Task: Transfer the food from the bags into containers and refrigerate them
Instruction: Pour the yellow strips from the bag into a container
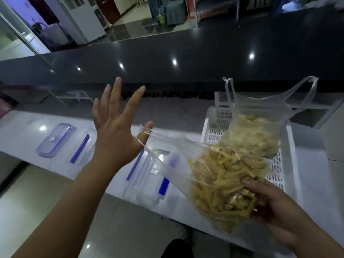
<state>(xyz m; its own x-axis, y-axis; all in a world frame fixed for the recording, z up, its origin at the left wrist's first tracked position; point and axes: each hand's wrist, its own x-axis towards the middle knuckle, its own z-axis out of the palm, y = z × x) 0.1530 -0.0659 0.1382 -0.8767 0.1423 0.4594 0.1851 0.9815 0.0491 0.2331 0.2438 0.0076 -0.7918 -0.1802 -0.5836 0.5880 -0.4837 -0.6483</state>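
left hand (115,131): fingers spread, bag edge hooked at thumb | right hand (275,207): bag of yellow sticks (223,183) gripped from below, held over white surface (314,207) | second food bag (255,131): set in white basket (290,157) | clear containers (147,175) and lid (54,140): laid on surface, left

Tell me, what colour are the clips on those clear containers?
Blue clips on the clear containers, seen from the head view.

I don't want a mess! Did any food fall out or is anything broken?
Nothing looks spilled or broken. The right hand holds the bag of yellow sticks tipped sideways, with food all inside. The left hand is open, with the bag's edge at its thumb. The second bag sits upright in the white basket.
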